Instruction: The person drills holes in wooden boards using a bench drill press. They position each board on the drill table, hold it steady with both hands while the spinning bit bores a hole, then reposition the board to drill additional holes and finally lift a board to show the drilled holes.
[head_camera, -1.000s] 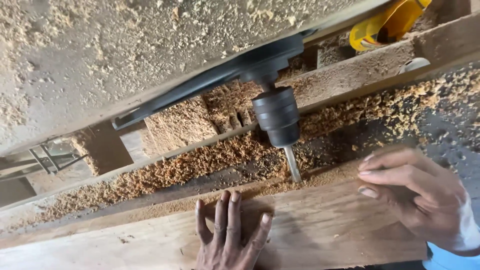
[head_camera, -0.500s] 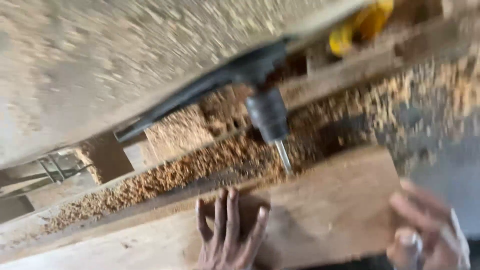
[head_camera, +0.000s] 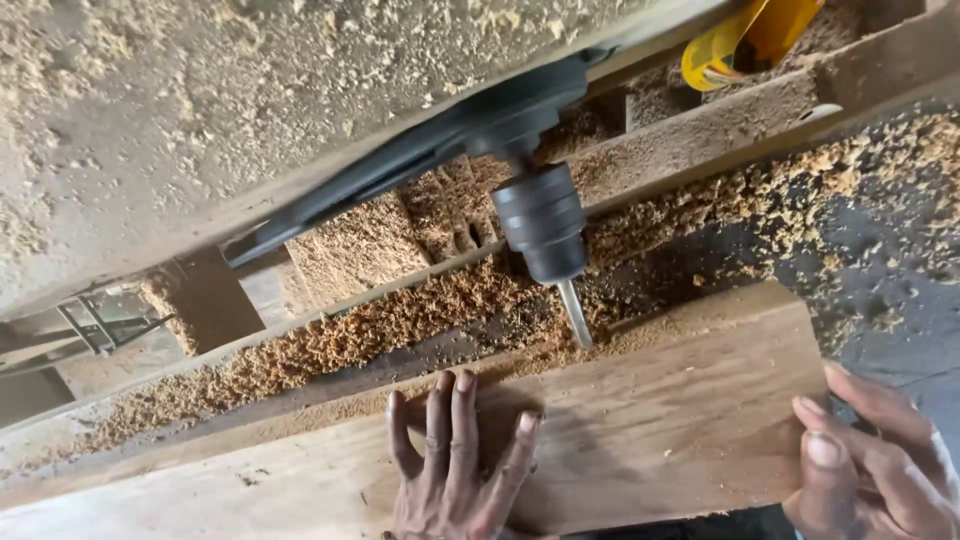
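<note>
Since the frame a second before, our right hand (head_camera: 875, 465) had slid off the top of the wooden board (head_camera: 640, 430) to its right end, and the board's end now showed bare. From the left, a dusty metal frame (head_camera: 95, 325) sat low beside the machine, and wood shavings (head_camera: 330, 335) lay heaped along the rail behind the board. Our left hand (head_camera: 455, 460) lay flat and open on the board's upper face, fingers spread and pointing toward the machine, gripping nothing. Just beyond its fingertips the drill bit (head_camera: 574, 315) came down from the dark chuck (head_camera: 542, 222) and met the board's far edge amid the chips. The board itself lay lengthwise across the machine bed, running from lower left to right. At its right end our right hand curled around the end grain, thumb on top. A yellow object (head_camera: 745, 40) stood at the upper right.
</note>
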